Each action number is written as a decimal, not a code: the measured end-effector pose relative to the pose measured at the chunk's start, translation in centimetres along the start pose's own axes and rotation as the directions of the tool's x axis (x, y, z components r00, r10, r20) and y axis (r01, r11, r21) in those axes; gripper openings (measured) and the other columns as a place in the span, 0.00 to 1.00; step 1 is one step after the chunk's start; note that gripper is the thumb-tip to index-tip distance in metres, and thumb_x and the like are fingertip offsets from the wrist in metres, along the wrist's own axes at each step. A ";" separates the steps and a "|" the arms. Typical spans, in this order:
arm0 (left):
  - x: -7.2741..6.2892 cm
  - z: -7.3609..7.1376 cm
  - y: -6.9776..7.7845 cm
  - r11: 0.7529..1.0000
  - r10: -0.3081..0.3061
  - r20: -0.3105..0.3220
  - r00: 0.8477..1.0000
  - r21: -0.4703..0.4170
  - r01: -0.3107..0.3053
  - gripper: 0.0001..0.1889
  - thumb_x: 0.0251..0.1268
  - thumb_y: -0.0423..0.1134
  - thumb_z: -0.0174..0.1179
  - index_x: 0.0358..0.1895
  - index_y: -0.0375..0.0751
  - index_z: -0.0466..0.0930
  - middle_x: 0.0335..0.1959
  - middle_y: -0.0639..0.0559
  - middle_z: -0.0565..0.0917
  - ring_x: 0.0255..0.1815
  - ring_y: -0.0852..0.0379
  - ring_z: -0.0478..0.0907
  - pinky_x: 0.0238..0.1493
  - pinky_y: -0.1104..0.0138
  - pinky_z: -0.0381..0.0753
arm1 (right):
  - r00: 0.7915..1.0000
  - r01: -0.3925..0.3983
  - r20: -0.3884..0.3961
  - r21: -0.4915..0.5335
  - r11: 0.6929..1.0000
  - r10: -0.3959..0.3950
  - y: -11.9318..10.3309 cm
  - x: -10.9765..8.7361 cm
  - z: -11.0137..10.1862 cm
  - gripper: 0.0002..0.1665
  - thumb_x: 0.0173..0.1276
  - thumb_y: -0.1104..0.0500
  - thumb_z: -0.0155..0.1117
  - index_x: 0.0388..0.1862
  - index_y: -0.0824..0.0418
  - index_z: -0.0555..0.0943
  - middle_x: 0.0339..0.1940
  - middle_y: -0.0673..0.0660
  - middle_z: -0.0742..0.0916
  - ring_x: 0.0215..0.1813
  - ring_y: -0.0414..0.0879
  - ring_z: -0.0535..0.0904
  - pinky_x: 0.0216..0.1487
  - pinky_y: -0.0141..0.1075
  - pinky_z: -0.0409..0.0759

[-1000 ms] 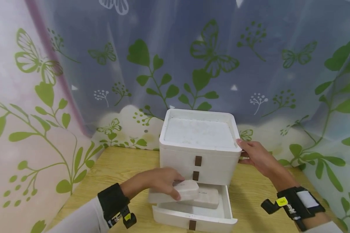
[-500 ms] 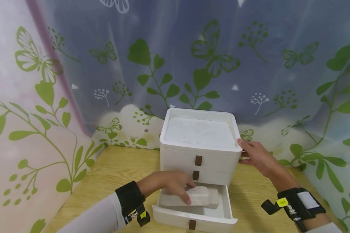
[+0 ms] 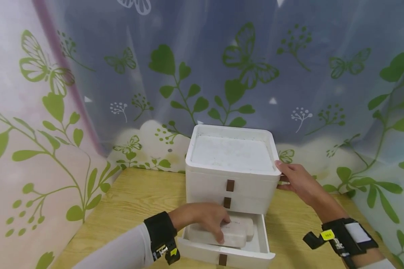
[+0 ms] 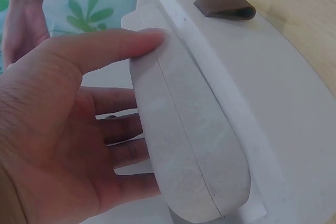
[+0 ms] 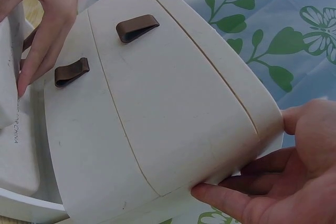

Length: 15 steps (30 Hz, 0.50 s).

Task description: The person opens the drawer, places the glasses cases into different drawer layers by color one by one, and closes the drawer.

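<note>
In the head view, a pale oblong case (image 3: 235, 234) lies low inside the pulled-out bottom drawer (image 3: 195, 247) of a white drawer unit (image 3: 208, 183). My left hand (image 3: 211, 218) grips it from above. The left wrist view shows the thumb on one face of the case (image 4: 178, 124), which has a seam along it, and the fingers at its other side. A second pale case (image 3: 250, 225) sits behind, partly hidden. My right hand (image 3: 297, 183) rests against the unit's right side, thumb at the top rim, fingers lower on the wall, as the right wrist view shows.
Two closed drawers with brown tabs (image 3: 230, 185) are above the open one. The unit's top has a raised rim (image 3: 232, 172). It stands on a wood-grain table (image 3: 144, 190), backed by a patterned curtain (image 3: 202, 67).
My left hand has moved right and down with the case, from above the drawer's left edge to inside it, in front of the second case. The right hand has stayed at the unit's side.
</note>
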<state>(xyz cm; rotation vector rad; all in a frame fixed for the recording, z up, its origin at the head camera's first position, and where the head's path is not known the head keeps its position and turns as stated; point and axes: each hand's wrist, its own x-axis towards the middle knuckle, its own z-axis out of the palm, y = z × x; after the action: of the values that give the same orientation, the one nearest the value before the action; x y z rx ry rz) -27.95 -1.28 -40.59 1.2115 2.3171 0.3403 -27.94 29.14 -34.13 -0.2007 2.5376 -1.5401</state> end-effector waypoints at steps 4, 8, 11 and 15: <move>0.2 0.1 0.4 1.000 -0.028 -0.015 1.000 0.010 0.028 0.16 0.54 0.44 0.76 0.28 0.50 0.73 0.21 0.62 0.60 0.25 0.64 0.61 0.27 0.71 0.59 | 1.000 -0.007 -0.002 -0.002 1.000 0.007 0.0 0.0 -0.1 0.48 0.85 0.36 0.39 0.81 0.75 0.55 0.77 0.76 0.69 0.74 0.67 0.74 0.66 0.49 0.83; 0.6 0.3 0.7 0.998 -0.038 -0.044 0.998 0.055 0.040 0.14 0.53 0.46 0.77 0.34 0.47 0.81 0.24 0.62 0.67 0.27 0.64 0.65 0.29 0.73 0.64 | 1.000 -0.009 -0.005 -0.004 1.000 0.009 0.1 -0.1 -0.2 0.48 0.85 0.36 0.39 0.81 0.75 0.55 0.77 0.76 0.69 0.74 0.67 0.74 0.66 0.49 0.83; 0.9 0.5 1.1 0.990 -0.064 -0.088 0.994 0.122 0.075 0.20 0.51 0.49 0.78 0.45 0.45 0.86 0.29 0.63 0.76 0.30 0.65 0.69 0.33 0.74 0.71 | 1.000 -0.010 -0.003 -0.001 1.000 0.010 0.0 0.0 -0.1 0.48 0.85 0.36 0.39 0.81 0.75 0.54 0.78 0.76 0.69 0.75 0.69 0.72 0.67 0.50 0.82; 1.4 1.0 1.6 0.971 -0.084 -0.137 0.987 0.210 0.112 0.20 0.48 0.52 0.79 0.41 0.48 0.85 0.29 0.63 0.79 0.30 0.65 0.71 0.32 0.74 0.73 | 1.000 -0.013 -0.001 0.001 1.000 0.013 -0.1 0.0 -0.1 0.49 0.85 0.35 0.39 0.81 0.75 0.54 0.78 0.77 0.68 0.76 0.69 0.71 0.67 0.50 0.82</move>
<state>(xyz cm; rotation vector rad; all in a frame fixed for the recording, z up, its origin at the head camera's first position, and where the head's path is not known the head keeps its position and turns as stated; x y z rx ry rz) -26.97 0.78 -41.12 1.2000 2.5690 0.1344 -27.99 29.17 -34.00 -0.1827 2.5337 -1.5376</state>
